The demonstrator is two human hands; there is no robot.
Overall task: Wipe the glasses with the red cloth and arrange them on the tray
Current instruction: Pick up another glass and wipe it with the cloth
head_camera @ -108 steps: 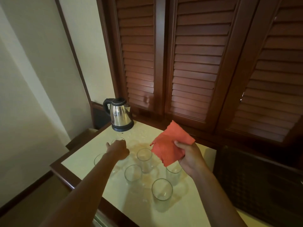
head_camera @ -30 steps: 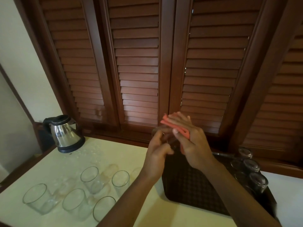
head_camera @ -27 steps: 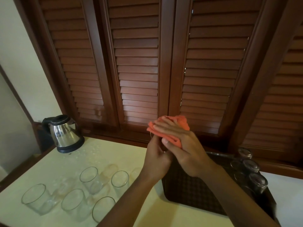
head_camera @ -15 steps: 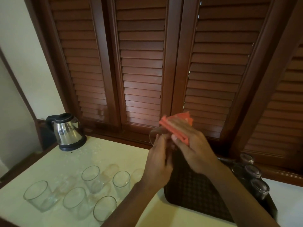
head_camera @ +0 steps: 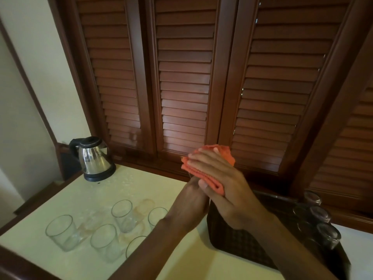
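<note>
Five clear drinking glasses (head_camera: 60, 232) standing upright at the left on the pale yellow tabletop (head_camera: 96, 195), mouths up, near each other in a loose cluster; one partly hidden behind the left forearm. Behind them, in the back corner, a steel electric kettle (head_camera: 93, 157) with black lid and handle. Further right, above the table, left hand (head_camera: 190, 205) raised and curled, presumably round a glass, but the glass itself hidden, so the hold not certain. Just beside, touching it, right hand (head_camera: 224, 184) gripping the folded red cloth (head_camera: 207, 172), fingers laid over the top, thumb under; cloth orange-red, soft, bunched in layers. Below the hands, a dark woven tray (head_camera: 238, 241). At its right edge, several glasses (head_camera: 321, 217) in a row, seemingly upside down.
</note>
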